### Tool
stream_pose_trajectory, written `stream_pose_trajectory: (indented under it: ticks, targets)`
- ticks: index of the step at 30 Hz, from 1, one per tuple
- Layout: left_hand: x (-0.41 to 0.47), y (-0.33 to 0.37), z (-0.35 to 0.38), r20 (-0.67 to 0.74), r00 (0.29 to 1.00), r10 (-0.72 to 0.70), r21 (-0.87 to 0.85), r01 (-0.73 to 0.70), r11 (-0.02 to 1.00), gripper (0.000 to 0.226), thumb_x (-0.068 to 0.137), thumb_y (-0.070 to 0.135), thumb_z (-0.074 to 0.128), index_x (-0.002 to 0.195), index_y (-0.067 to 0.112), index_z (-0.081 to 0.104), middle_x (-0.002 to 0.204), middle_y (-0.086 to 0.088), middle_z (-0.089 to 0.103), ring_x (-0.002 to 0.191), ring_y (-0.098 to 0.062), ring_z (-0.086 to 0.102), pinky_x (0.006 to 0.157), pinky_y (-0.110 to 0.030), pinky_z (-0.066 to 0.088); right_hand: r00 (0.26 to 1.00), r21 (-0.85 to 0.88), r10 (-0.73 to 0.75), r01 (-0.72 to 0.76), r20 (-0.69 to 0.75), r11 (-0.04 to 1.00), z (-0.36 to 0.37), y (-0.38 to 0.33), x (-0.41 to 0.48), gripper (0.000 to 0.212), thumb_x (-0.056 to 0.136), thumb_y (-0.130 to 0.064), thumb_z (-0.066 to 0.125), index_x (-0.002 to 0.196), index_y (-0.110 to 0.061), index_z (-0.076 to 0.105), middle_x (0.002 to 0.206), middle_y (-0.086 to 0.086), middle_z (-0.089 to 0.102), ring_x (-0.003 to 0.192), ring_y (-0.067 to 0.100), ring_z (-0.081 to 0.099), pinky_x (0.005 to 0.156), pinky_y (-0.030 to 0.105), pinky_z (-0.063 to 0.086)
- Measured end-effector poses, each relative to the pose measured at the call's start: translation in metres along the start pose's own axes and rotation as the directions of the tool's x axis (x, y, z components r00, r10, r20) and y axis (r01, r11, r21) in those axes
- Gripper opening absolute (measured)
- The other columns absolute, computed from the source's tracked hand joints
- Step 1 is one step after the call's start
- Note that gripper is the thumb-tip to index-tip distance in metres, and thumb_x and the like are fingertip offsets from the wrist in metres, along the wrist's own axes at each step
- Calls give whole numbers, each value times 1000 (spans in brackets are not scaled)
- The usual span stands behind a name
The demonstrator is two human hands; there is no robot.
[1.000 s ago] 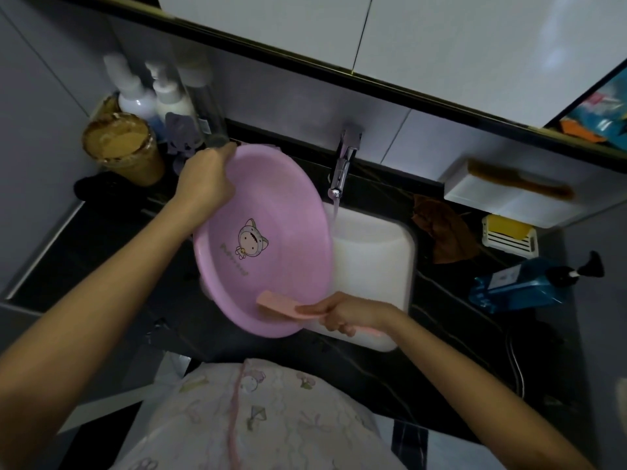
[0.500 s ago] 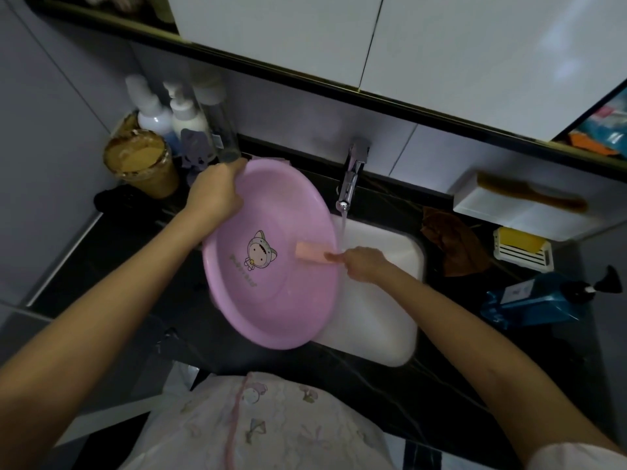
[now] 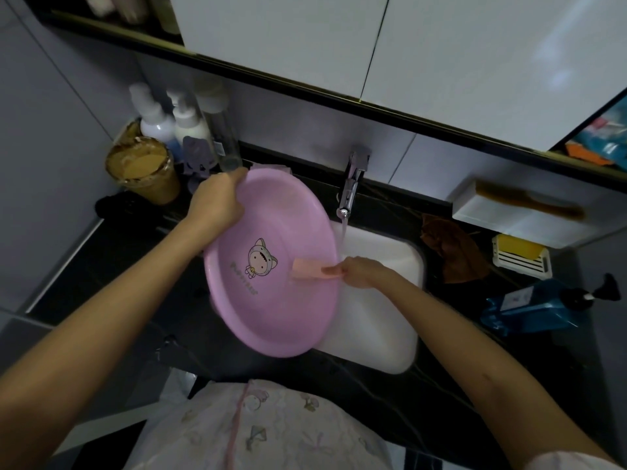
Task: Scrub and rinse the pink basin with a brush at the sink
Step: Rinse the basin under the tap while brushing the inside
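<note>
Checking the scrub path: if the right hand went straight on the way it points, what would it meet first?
The right hand points left into the pink basin, gripping the pink brush. The brush head would likely reach the cartoon cat print first; depth unclear.

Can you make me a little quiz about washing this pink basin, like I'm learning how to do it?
1. True or false: the tap is turned off.
2. Pick one. The brush in the right hand touches: A) the inside of the basin; B) the underside of the basin; C) the tap.
3. Fill the gap: the left hand grips the basin by its ____.

Key: 1 false; 2 A; 3 rim.
</note>
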State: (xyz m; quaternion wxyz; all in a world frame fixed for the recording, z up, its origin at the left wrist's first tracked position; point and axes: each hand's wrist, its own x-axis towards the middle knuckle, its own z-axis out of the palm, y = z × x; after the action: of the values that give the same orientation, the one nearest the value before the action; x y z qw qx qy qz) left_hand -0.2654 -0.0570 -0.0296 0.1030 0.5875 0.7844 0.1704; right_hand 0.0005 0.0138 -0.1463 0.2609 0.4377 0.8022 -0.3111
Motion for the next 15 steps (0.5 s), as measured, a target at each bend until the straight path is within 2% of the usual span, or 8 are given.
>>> stream_pose_trajectory:
  ticks: [2,4,6,8,10,11,12,15]
  targets:
    - [0,0,-1,7,1000,2,-5,-2,1000,58,77,-6,56,132,10,49,114,-20,61,101,-37,59,79,-40,47,1000,-27,-13,13,3,1000,-4,-1,3,61,86,-60,52,137,-26,49,133,0,53,104,19,52,76,22,36]
    - [1,1,-2,14,1000,0,-7,0,1000,59,76,-7,56,132,9,50,115,-21,61,103,-38,58,82,-41,47,998,-62,30,-34,-64,997,-13,2,6,55,92,-57,40,141,-30,44,129,5,54,101,20,53,65,22,32]
    - [1,3,-4,18,1000,1,-13,-1,1000,58,76,-7,56,132,8,50,115,-21,61,104,-38,58,83,-42,47,963,-232,-23,-41,-267,972,-23,3,3,51,97,-50,29,145,-32,34,122,12,53,104,28,57,69,25,34]
    - [0,3,-4,12,1000,-2,-11,2,1000,57,77,-7,56,131,8,50,114,-21,62,102,-38,59,82,-41,47,923,-280,-89,-21,-374,960,-26,5,-1,54,97,-53,16,146,-33,29,115,15,53,98,29,59,70,30,39]
    - [-1,3,-4,7,1000,1,-7,-1,1000,56,77,-6,56,131,8,50,113,-21,62,101,-37,59,81,-41,47,934,-246,-63,-27,-351,969,-24,9,-3,50,100,-50,17,146,-35,29,101,11,51,92,26,59,70,31,43]
    - [-2,4,-3,4,1000,2,-6,-2,1000,55,78,-6,55,131,8,50,113,-21,62,101,-37,59,81,-41,48,941,-256,-72,-17,-332,967,-20,12,-5,46,102,-36,27,148,-39,22,96,9,48,88,25,57,67,32,41]
    - [-2,4,-4,-2,1000,3,-6,-3,1000,55,79,-6,55,131,8,50,113,-21,62,101,-37,59,80,-42,47,954,-295,-69,-22,-293,955,-13,14,-7,54,101,-24,34,148,-45,16,93,7,47,86,24,57,64,31,38]
    - [-1,2,-3,-1,1000,-11,-8,11,1000,55,80,-6,54,132,10,50,116,-20,61,103,-38,58,81,-42,47,986,-252,-34,-9,-166,968,12,13,-19,60,95,-16,37,144,-47,25,109,8,58,97,26,60,66,26,35]
